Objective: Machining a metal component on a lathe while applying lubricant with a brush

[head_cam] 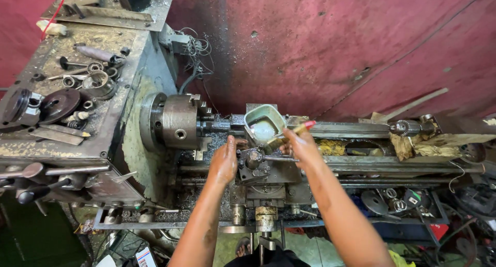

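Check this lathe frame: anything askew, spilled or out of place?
Yes. An open tub of pale liquid sits on the lathe beside the chuck. Metal chips litter the bed under the left hand.

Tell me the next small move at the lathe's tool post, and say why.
Probably bring the red-tipped brush down from the square grey coolant tub to the dark metal tool post. The right hand holds the brush just beside the tub, while the left hand rests against the tool post, steadying it near the steel lathe chuck.
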